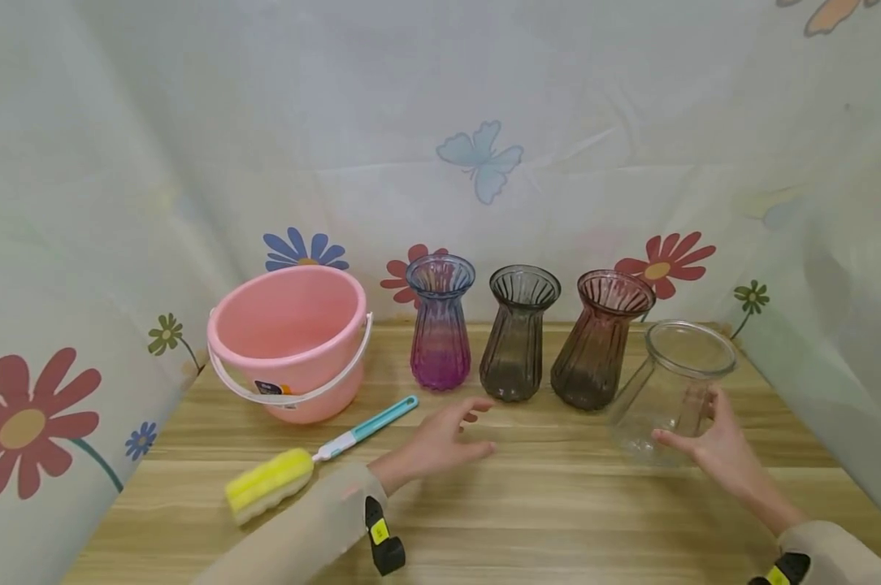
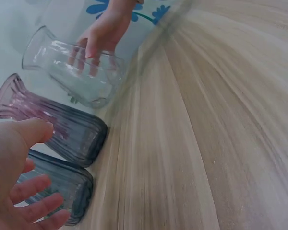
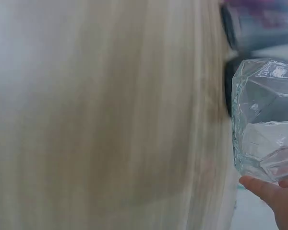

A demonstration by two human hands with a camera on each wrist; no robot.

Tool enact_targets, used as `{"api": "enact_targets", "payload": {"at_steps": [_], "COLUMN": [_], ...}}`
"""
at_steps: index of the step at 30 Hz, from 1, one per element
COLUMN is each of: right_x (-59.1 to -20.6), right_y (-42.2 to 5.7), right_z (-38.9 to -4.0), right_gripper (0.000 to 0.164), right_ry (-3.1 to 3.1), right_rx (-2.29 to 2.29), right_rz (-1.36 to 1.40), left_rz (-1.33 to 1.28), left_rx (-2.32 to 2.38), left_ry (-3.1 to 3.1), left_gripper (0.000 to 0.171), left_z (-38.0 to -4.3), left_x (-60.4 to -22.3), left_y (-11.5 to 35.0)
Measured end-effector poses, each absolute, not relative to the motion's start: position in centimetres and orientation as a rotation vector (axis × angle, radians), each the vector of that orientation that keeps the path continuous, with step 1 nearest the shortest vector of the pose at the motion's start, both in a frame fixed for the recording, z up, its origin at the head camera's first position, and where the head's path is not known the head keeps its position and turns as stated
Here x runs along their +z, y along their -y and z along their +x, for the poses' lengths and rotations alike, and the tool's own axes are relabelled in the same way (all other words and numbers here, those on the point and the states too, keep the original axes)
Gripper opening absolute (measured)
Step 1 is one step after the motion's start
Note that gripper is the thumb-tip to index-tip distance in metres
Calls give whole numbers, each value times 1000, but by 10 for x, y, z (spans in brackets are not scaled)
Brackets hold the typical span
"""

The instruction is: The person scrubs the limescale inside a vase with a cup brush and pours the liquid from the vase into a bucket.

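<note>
A clear glass vase (image 1: 641, 406) with a wide rim is at the right, gripped around its lower side by my right hand (image 1: 726, 455). The right wrist view shows the vase's faceted base (image 3: 259, 120) with the thumb against it. My left hand (image 1: 440, 439) hovers over the middle of the table, fingers spread and holding nothing. Beyond the hands stand three ribbed glass vases in a row: a blue-to-magenta vase (image 1: 440, 333), a grey vase (image 1: 517, 341) and a reddish-brown vase (image 1: 597, 349). The grey one is nearest to my left fingertips.
A pink bucket (image 1: 338, 398) with a white handle stands at the back left. In front of it lies a yellow sponge brush (image 1: 268, 483) with a teal handle, close to my left forearm. Flower-printed cloth (image 1: 382, 122) rises behind and beside the wooden table (image 1: 528, 528).
</note>
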State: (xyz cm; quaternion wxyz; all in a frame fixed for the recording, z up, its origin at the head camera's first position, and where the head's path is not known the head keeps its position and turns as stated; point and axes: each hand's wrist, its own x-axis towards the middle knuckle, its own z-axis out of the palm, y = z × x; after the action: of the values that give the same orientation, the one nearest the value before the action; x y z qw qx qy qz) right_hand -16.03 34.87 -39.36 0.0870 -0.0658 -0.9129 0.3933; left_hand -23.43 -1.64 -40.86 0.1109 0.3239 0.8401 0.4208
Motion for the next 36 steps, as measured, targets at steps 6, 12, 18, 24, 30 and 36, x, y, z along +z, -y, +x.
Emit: {"api": "enact_targets", "payload": {"at_steps": [6,12,18,24,30,36], "right_x": [-397,-407,-416,-420,-421,-428], "right_y": [-367,-383,-390,-395,-398,-396], "right_z": [-182,-198,-208,-217,-226,-230], "right_gripper": [88,98,96,92,92,89], "right_ry": [2654,2667,2638,2594,2572,2572], "right_rx": [1249,1221,1213,1159,1153,1104], "right_rz": [-293,-406,-437,-466,-498,-497], "left_rz": [947,924,891,865,840,824], "left_rx": [1247,1243,1246,1240,1226,1225], "left_ry": [-2475,-2505,-2516,-2530,-2553,-2537], "left_gripper": [50,51,49,45,47,49], "left_z": [-237,-238,-238,-242,-246,-248], "left_x": [-410,-414,-412,-410,-404,-402], "left_y": [24,29,37,42,48,54]}}
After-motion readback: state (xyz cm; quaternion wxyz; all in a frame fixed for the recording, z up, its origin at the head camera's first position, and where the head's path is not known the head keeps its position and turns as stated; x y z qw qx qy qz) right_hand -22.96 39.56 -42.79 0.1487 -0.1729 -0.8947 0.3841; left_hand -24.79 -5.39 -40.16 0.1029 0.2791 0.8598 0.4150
